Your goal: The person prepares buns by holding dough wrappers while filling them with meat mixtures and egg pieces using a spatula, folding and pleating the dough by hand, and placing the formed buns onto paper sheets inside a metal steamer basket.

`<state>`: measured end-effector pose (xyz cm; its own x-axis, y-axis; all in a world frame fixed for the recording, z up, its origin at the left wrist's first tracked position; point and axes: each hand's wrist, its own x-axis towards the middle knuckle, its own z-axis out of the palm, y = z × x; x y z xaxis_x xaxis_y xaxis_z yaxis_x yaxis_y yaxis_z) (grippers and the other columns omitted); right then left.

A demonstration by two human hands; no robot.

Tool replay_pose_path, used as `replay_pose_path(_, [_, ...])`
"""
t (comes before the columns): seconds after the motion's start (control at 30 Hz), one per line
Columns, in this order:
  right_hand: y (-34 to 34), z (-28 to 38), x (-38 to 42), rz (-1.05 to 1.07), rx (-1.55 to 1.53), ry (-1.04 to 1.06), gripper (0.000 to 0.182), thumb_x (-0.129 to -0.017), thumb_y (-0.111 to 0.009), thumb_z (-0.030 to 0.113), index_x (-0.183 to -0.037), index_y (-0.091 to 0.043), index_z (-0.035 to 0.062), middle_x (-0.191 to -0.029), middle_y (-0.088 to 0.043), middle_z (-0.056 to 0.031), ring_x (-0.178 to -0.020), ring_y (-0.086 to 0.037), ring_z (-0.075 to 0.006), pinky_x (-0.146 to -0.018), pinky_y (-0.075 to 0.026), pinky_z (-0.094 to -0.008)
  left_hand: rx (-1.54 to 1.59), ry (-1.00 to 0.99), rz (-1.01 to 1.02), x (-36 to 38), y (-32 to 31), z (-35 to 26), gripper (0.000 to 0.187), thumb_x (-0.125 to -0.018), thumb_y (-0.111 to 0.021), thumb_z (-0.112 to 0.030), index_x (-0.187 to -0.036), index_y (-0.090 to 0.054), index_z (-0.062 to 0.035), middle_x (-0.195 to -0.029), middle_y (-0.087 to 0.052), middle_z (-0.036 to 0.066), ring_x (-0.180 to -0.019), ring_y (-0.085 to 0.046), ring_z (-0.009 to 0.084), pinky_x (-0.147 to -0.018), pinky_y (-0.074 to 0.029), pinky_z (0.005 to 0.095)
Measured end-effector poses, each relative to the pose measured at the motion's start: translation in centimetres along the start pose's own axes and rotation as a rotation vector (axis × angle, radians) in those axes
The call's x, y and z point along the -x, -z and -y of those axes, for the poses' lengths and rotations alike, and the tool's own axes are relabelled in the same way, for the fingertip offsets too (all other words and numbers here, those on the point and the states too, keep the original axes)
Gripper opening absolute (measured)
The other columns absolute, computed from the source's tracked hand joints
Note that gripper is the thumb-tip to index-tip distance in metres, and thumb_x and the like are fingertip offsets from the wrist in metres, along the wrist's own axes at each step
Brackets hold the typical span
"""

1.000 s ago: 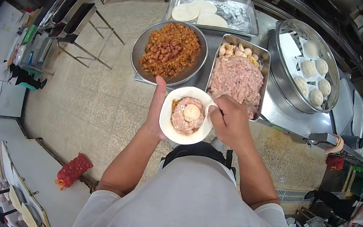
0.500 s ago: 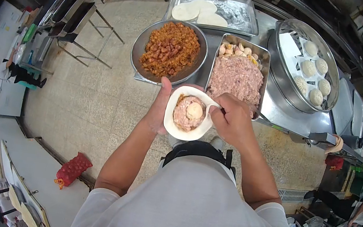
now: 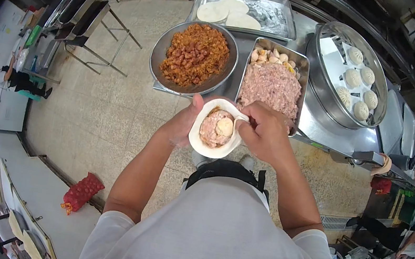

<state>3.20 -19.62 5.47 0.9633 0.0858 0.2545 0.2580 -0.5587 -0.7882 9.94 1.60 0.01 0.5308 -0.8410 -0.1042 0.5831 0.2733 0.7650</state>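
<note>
A white dough wrapper (image 3: 200,142) is cupped in front of my body, with pink minced meat and a pale round piece inside it. My left hand (image 3: 185,122) holds the wrapper from the left and beneath, its thumb up along the rim. On the right, my right hand (image 3: 264,133) pinches the wrapper's edge between thumb and fingers. Behind it are a round metal bowl (image 3: 154,64) of orange-brown filling and a rectangular metal tray (image 3: 303,98) of pink mince and pale pieces.
Flat dough rounds (image 3: 243,21) lie on a floured tray (image 3: 291,34) at the back. Several pleated buns (image 3: 352,77) sit in a round steamer (image 3: 322,106) to the right. A red net sack (image 3: 83,193) is at lower left. Other people are far left and far right.
The wrapper has turned slightly and its right edge is pinched a little further in. Both hands have shifted slightly. The person at far left has moved slightly.
</note>
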Motion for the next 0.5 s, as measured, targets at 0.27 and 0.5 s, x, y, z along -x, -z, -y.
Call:
replay_pose_path(0.27, [0.1, 0.6, 0.3, -0.022, 0.064, 0.028, 0.014, -0.08, -0.065, 0.011, -0.08, -0.06, -0.0015, -0.073, -0.056, -0.0183, -0.068, -0.059, -0.0372, -0.063, -0.046, -0.045, -0.066, -0.041, -0.12, 0.8, -0.3, 0.6, 0.113, -0.076, -0.042, -0.086, -0.147, -0.035, 0.0023, -0.143, -0.051, 0.017, -0.127, -0.056, 0.0265, -0.106, -0.048, 0.0425])
replay_pose_path(0.5, [0.4, 0.2, -0.7, 0.039, 0.009, 0.017, 0.013, -0.077, -0.065, 0.008, -0.085, -0.061, -0.0017, -0.077, -0.058, -0.0173, -0.068, -0.06, -0.0349, -0.062, -0.047, -0.0414, 0.004, 0.063, 0.001, 0.7, 1.0, 0.3, 0.108, -0.075, -0.056, -0.079, -0.147, -0.035, -0.0013, -0.142, -0.05, 0.015, -0.132, -0.051, 0.0232, -0.111, -0.043, 0.0397])
